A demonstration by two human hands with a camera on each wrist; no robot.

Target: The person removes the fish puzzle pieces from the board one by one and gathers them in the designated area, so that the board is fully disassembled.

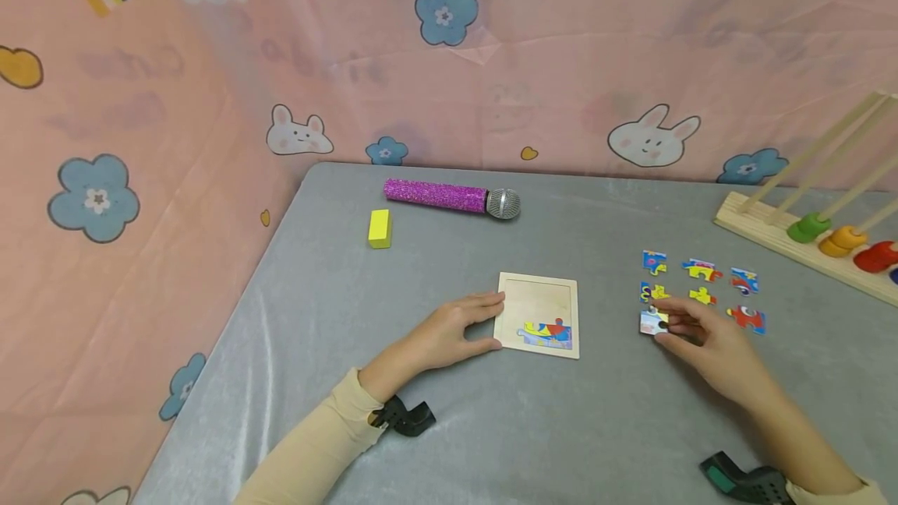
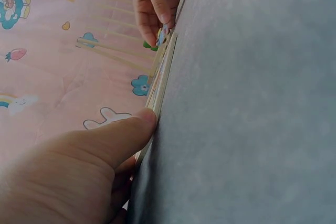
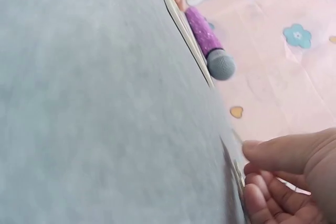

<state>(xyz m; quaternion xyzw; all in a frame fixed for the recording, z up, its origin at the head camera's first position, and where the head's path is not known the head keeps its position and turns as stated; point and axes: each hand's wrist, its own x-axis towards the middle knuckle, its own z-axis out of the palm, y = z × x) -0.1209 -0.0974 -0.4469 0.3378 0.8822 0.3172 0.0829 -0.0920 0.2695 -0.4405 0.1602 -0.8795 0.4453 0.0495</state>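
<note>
A square wooden puzzle board lies on the table, with a few joined pieces in its lower right. My left hand rests at the board's left edge, fingers fairly straight and thumb touching near the lower corner. The left wrist view shows that thumb against the board's rim. To the right, my right hand pinches a pale puzzle piece between thumb and fingers; the left wrist view shows this piece too. Close by lie several loose puzzle pieces in rows.
A glittery purple microphone lies toward the back, with a yellow block beside it. At the right stands a wooden rack with coloured rings on slanting rods. A pink patterned cloth hangs behind the grey table.
</note>
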